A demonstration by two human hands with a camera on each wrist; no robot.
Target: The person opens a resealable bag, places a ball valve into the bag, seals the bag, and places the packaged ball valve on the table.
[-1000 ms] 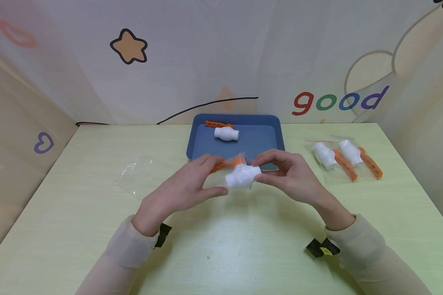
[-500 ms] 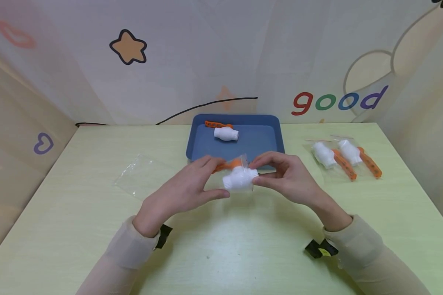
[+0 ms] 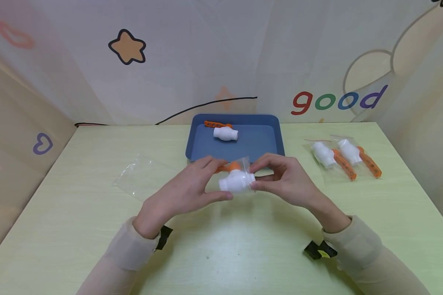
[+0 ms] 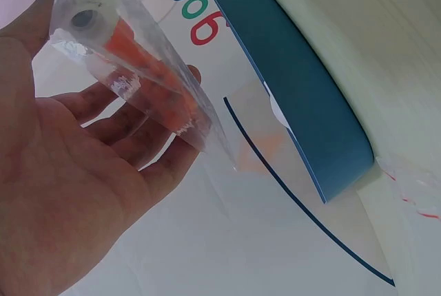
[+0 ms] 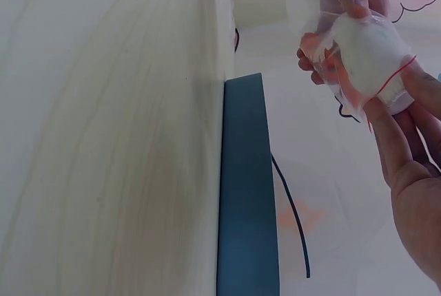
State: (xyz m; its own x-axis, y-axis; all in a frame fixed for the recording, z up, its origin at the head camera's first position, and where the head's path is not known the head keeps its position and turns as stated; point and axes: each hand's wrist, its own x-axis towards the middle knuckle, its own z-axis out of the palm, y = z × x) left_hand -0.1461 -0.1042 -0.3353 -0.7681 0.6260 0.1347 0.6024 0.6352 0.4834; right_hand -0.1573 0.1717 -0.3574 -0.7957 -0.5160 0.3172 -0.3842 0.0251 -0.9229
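A white plastic ball valve (image 3: 236, 182) with an orange handle lies inside a clear zip bag, held up between both hands in front of the tray. My left hand (image 3: 192, 180) holds it from the left, its fingers behind the orange handle (image 4: 155, 79) and the thumb below the valve body. From the other side my right hand (image 3: 286, 180) pinches the bag and the valve's right end between thumb and fingers. The bag's red zip line (image 5: 397, 76) runs beside the right thumb in the right wrist view.
A blue tray (image 3: 258, 141) at the back holds a white valve body (image 3: 226, 133) and an orange handle (image 3: 217, 124). A flat clear bag (image 3: 144, 176) lies on the table at left. Two more bagged valves, one here (image 3: 324, 155), another here (image 3: 350, 152), lie at right.
Both hands keep hold of the bagged valve. It has shifted slightly left and toward me, and the right hand has moved a little the same way. The left hand has barely moved.
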